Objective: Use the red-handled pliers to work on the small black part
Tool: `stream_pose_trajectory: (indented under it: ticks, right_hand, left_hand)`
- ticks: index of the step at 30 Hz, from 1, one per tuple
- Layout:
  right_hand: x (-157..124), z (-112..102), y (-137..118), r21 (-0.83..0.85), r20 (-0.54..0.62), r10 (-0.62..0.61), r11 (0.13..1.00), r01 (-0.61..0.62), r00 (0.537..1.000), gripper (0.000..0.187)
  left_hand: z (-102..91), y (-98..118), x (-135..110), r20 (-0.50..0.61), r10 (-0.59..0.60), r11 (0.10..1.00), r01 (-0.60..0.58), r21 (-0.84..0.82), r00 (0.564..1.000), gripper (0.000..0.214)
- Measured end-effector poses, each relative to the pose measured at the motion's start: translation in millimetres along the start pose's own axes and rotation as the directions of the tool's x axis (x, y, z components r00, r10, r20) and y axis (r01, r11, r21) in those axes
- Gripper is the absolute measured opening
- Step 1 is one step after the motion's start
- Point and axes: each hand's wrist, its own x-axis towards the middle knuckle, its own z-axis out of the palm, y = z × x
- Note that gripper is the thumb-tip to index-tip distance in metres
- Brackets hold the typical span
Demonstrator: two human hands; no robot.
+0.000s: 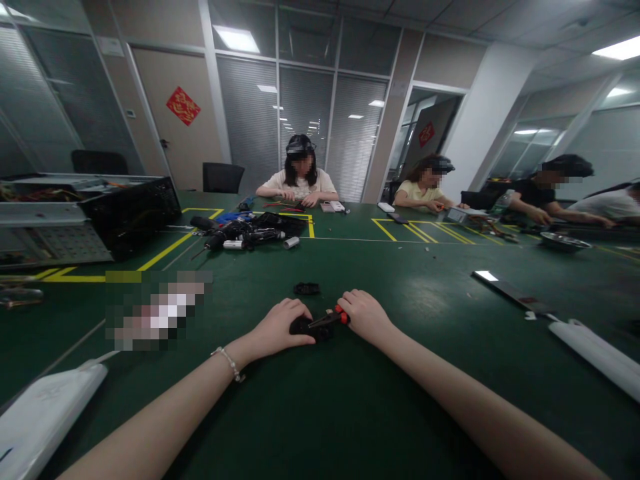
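My left hand (280,325) is closed around one end of a small black plastic part (323,331) on the green tabletop (320,413). From the right, my right hand (367,313) grips pliers (343,313) with red-and-black handles. The long thin jaws of the pliers point left and lie over the black part; whether they pinch anything I cannot make out. Just beyond my hands rests a second small black piece (307,288), apart from both. My left wrist wears a beaded bracelet.
A power drill (215,237) lies among dark parts ahead. An opened computer case (125,220) stands at left. White power banks (55,413) flank me, and a phone (510,292) lies to the right. Several people sit across the table, one person (299,180) directly opposite.
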Motion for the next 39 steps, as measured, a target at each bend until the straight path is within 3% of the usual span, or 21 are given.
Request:
stream_pose_trajectory:
  ticks: [39]
  right_hand:
    - [0.2, -4.6, -0.4, -0.001, 0.052, 0.014, 1.000, -0.014, 0.999, 0.014]
  left_hand:
    - [-2.2, 1.5, -1.1, 0.010, -0.009, 1.000, 0.009, -0.007, 1.000, 0.036]
